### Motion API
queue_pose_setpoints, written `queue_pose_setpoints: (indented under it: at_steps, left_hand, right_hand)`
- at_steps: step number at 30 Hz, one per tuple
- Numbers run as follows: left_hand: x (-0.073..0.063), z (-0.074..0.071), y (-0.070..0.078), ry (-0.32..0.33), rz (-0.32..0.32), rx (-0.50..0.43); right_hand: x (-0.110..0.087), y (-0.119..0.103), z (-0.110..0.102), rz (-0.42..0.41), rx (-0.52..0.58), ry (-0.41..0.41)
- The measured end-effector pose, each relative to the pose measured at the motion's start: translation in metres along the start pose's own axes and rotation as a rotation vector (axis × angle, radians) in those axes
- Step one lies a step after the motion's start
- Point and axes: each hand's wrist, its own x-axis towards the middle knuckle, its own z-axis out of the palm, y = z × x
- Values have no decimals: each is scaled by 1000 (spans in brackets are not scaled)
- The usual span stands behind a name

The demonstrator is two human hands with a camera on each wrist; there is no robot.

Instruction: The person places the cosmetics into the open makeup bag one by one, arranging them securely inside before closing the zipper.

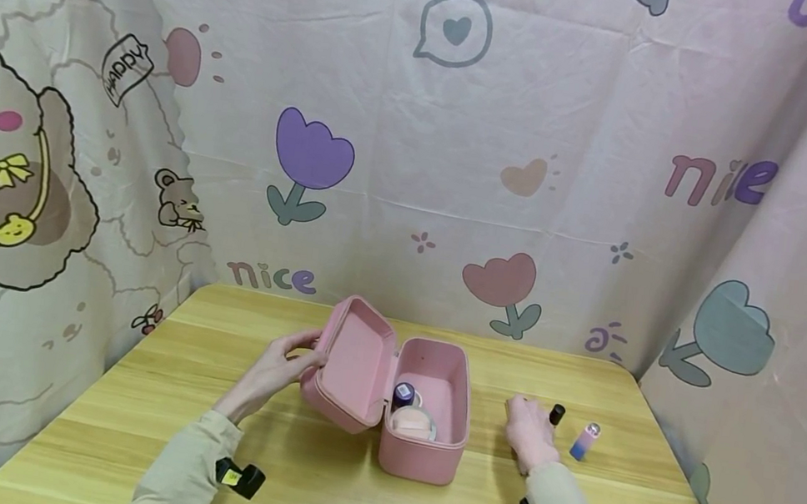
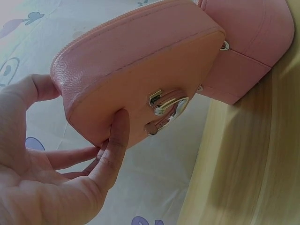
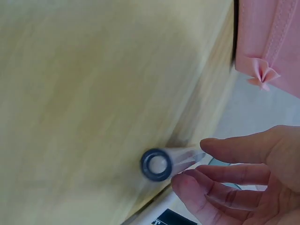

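Note:
A pink cosmetic case stands on the table with its lid swung open to the left. My left hand grips the lid's outer edge, and in the left wrist view one finger presses on its top near a gold-buckled handle. Inside the case lie a dark bottle and a pale pink round item. To the right of the case, my right hand pinches a small clear tube with a dark ringed end between thumb and forefinger. The head view hides this tube behind the hand.
Right of my right hand stand a small item with a black cap and a pink-to-blue bottle. A white item with a black label shows below the fingers. Printed curtains hang behind and beside the wooden table.

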Motion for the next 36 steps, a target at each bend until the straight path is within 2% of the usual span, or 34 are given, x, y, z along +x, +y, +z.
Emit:
queue_pose_setpoints:
  at_steps: [16, 29, 32, 36]
  left_hand:
    - [1, 0, -2, 0, 10, -7]
    - [0, 1, -2, 8, -12, -4]
    - [0, 1, -2, 9, -14, -4]
    - [0, 1, -2, 11, -17, -12]
  right_hand:
    - [4, 2, 6, 2, 10, -12]
    - [3, 6, -4, 36, 168, -50]
    - [5, 7, -4, 23, 186, -42]
    - [8, 7, -4, 2, 263, -29]
